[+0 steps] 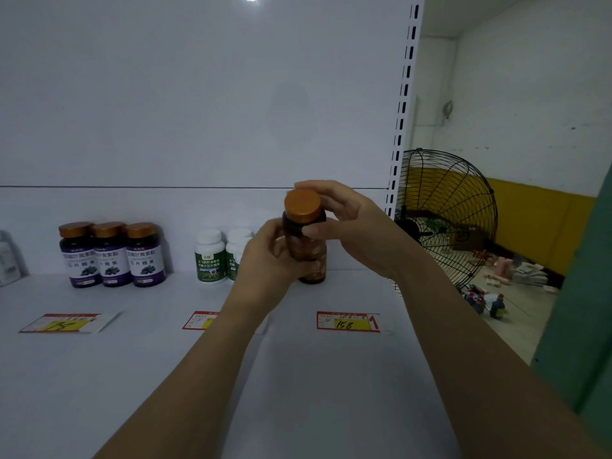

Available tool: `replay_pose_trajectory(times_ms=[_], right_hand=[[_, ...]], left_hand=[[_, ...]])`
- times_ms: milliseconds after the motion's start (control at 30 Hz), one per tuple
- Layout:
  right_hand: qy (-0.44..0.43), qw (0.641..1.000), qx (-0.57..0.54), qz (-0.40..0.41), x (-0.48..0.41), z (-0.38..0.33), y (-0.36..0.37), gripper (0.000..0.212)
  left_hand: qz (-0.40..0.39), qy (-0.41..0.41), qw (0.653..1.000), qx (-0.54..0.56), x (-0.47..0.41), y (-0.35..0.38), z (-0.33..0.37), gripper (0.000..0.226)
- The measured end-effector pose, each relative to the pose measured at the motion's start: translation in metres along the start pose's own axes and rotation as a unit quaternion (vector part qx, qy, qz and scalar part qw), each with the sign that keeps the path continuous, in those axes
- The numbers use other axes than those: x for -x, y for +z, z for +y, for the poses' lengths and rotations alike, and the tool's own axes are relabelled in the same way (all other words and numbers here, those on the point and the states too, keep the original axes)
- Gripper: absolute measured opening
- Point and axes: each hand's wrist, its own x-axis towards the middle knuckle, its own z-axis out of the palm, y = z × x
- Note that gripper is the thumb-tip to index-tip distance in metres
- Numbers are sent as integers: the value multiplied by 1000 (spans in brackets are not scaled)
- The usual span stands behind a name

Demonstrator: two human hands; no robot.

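Both hands curl around the amber supplement bottle (pixel 308 256), left hand (pixel 268 260) gripping its body, right hand (pixel 351 226) pinching its orange cap (pixel 303 203), above the white shelf (pixel 331 376), behind the 158 price tag (pixel 347 322), a black fan (pixel 443 220) beyond.

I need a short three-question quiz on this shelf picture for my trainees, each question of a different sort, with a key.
1. True or false: the left hand and the right hand both hold the brown bottle.
2. How many purple-label bottles stand on the shelf?
3. The price tag below the right hand reads: A 158, B 240, C 36.
Key: 1 true; 2 three; 3 A.
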Motion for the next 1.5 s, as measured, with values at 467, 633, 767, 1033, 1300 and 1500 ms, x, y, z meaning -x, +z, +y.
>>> replay_pose_trajectory(times_ms=[467, 633, 767, 1033, 1300, 1500], right_hand=[[-27, 999, -45, 13, 2, -8, -1, 46], [87, 986, -37, 136, 1, -3, -7, 39], [199, 968, -34, 148, 0, 7, -5, 52], [278, 946, -57, 153, 2, 18, -6, 56], [283, 948, -45, 136, 3, 21, -6, 55], [270, 957, -20, 107, 2, 22, -5, 47]], left_hand=[[-6, 30, 1000, 2, 3, -6, 13, 54], [-116, -110, 983, 92, 7, -3, 23, 49], [-158, -216, 955, 126, 6, -4, 23, 55], [-177, -314, 919, 157, 8, -6, 22, 62], [-179, -376, 885, 208, 7, -10, 23, 63], [-201, -389, 871, 222, 6, -13, 21, 70]])
